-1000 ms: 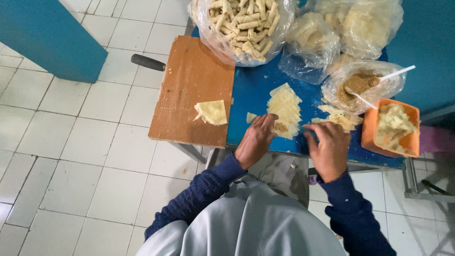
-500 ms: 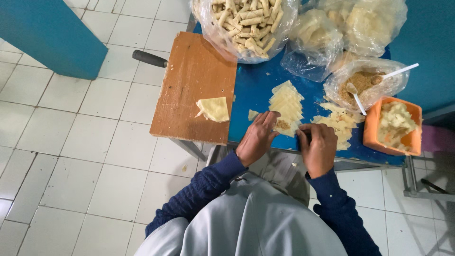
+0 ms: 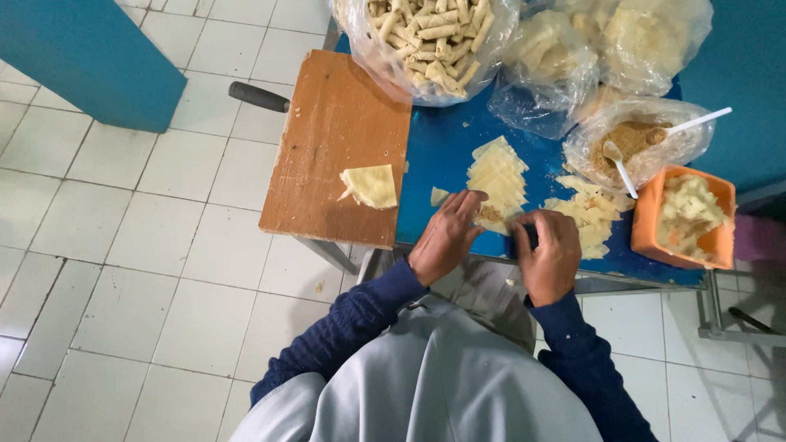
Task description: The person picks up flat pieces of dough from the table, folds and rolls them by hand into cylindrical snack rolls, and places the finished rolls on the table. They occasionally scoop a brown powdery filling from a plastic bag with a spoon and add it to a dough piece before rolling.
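A: What are the hands on?
B: A thin pastry wrapper [image 3: 491, 214] with brown filling, at the blue table's [image 3: 446, 139] near edge. Left hand [image 3: 442, 237] presses it with flat fingers; right hand [image 3: 550, 255] curls, pinching its edge.
A: How would it handle?
B: Probably soft and easily torn; best lifted by the edges. A wrapper stack [image 3: 498, 172] lies just behind.

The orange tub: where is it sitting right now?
In the head view, the orange tub sits at the blue table's right edge, beyond the right hand, below the bag with spoons.
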{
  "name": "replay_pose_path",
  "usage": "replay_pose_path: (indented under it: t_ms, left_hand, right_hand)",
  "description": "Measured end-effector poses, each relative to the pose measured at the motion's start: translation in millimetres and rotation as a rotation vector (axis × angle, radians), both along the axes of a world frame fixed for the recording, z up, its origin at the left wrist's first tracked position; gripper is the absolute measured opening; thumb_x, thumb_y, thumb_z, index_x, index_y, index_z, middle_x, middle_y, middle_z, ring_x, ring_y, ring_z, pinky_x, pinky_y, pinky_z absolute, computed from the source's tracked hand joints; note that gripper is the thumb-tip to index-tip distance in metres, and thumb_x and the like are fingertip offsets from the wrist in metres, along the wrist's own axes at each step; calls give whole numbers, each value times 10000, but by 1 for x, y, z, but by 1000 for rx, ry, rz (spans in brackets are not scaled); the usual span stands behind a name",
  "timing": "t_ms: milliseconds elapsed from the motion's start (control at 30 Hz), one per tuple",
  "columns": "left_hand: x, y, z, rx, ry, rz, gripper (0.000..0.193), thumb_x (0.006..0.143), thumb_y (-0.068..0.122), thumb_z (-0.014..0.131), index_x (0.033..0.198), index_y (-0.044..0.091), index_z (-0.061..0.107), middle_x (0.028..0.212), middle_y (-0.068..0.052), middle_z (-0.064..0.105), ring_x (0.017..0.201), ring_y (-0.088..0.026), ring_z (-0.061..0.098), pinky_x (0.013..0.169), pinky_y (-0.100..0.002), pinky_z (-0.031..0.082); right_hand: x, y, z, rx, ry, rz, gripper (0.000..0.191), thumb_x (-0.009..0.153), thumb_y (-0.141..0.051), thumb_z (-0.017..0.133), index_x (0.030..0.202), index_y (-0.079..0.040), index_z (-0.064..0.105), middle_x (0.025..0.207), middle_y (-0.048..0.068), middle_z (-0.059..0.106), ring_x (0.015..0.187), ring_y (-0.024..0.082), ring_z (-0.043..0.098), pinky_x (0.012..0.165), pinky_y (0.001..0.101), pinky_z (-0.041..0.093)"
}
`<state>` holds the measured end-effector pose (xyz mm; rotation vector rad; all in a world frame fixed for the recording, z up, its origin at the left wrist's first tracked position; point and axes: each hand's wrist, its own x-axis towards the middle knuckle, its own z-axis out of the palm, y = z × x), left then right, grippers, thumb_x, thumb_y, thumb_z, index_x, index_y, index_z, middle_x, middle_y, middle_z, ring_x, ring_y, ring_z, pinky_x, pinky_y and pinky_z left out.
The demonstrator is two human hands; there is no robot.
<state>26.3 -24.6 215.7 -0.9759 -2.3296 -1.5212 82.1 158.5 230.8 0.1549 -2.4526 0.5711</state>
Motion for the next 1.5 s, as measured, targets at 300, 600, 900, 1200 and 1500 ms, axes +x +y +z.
replay_pose_path:
  t_ms: [300, 600, 900, 1200, 1500]
  left_hand:
    - [-4, 3, -7, 0, 7, -2, 509, 818, -6, 726, 1277, -3, 506, 1185, -187, 594, 1088, -401, 582, 914, -463, 495]
    - [-5, 7, -10, -1, -5, -9, 488, 818, 11, 732, 1253, -7, 513, 1169, -188, 590, 1100, -404, 578, 927, -467, 491]
    - [-3, 9, -7, -8, 16, -12, 492, 814, 30, 751, 1243, -9, 513, 1173, -195, 569, 1109, -415, 563, 925, -469, 485]
    - [-5, 11, -10, -15, 65, -37, 444, 813, 31, 759, 1192, -5, 531, 1166, -183, 553, 1113, -408, 551, 939, -465, 475]
    - [-10, 19, -7, -16, 71, 8, 207, 858, 30, 722, 1046, -2, 644, 1085, -142, 593, 1050, -363, 569, 908, -436, 484]
  right_hand:
    - [-4, -2, 4, -338, -154, 142, 142, 1036, -4, 626, 1154, -44, 695, 1090, 87, 752, 984, 211, 754, 812, 335, 580]
    - [-2, 17, 1, 108, -111, 195, 353, 901, -35, 696, 1248, -88, 658, 1184, 82, 722, 1077, 300, 676, 968, 443, 452]
    - [-2, 21, 4, 35, -96, 269, 368, 934, -12, 679, 1294, -62, 622, 1394, 127, 636, 1230, 334, 636, 993, 421, 524]
    - [-11, 23, 6, 56, -112, 223, 144, 960, -53, 713, 1102, -74, 715, 1261, 73, 686, 1066, 295, 691, 829, 399, 567]
    - [-30, 20, 2, -220, -159, 119, 61, 975, -72, 720, 1017, -40, 689, 1025, 119, 698, 886, 281, 699, 759, 373, 545]
